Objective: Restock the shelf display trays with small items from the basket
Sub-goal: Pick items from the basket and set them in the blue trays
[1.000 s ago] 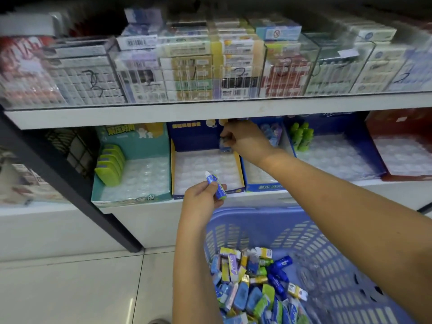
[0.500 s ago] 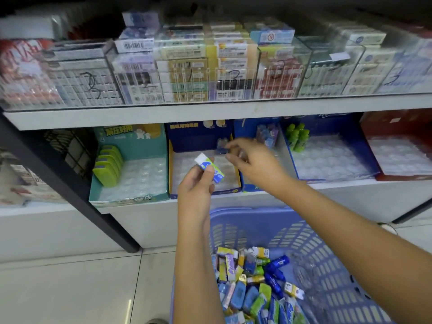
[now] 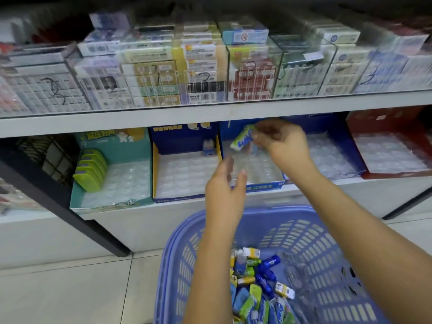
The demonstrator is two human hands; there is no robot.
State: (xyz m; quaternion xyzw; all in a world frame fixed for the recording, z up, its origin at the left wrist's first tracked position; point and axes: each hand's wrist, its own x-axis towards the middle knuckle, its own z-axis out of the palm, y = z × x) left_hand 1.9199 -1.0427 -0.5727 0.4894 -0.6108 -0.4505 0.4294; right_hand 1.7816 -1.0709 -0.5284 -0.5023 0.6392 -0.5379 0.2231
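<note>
Display trays (image 3: 332, 155) stand in a row on the lower shelf (image 3: 350, 183), each lined with a clear dimpled insert. Among them are a teal tray (image 3: 109, 206) at the left with a file of green packs (image 3: 90, 170) along its left side, and next to it a dark blue tray with yellow edges (image 3: 177, 198) holding one small blue item (image 3: 207, 147) at the back. A blue tray (image 3: 261, 187) sits in the middle and a red tray (image 3: 385, 122) at the far right. The right hand (image 3: 280, 143) is raised just under the edge of the upper shelf (image 3: 140, 120). It pinches a small green and white packet (image 3: 240, 141) with blue lettering at the fingertips, and the packet is tilted in the air over the back of the blue tray. The left hand (image 3: 225, 188) is lower, in front of that tray's front rim, its fingers loosely spread and holding nothing. Below both forearms stands a periwinkle slotted plastic basket (image 3: 304, 232), in front of the shelf unit, with a heap of small items (image 3: 257, 284) in blue, green and yellow wrappers at its bottom. The upper shelf carries clear boxes of stacked cartons (image 3: 203, 73), their print too blurred to read. Pale floor tiles (image 3: 70, 288) show at the lower left.
</note>
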